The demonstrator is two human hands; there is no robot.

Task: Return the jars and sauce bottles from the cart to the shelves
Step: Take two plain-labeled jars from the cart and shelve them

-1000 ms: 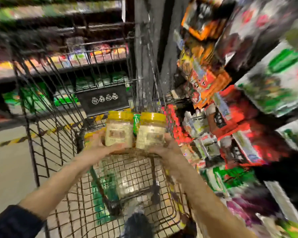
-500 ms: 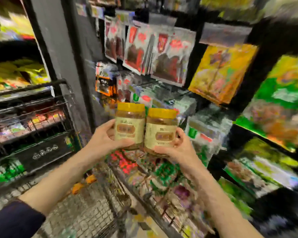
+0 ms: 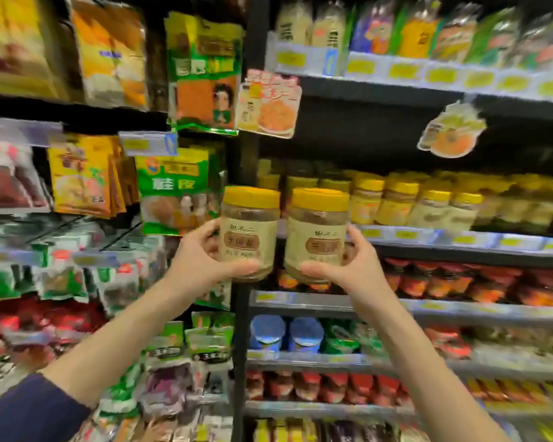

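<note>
Jars up at shelf height now. Left hand (image 3: 201,260) wraps the left yellow-lidded clear jar with the beige label (image 3: 250,232) low on its body, thumb under the base. Just beside it, the matching right jar (image 3: 317,236) sits in the right hand (image 3: 348,266), gripped the same way. Both look rigid, full and fairly heavy, with smooth, possibly slippery walls, so low cupping grips suit. Behind them, the dark shelf (image 3: 460,250) carries a row of matching yellow-lidded jars (image 3: 428,205).
</note>
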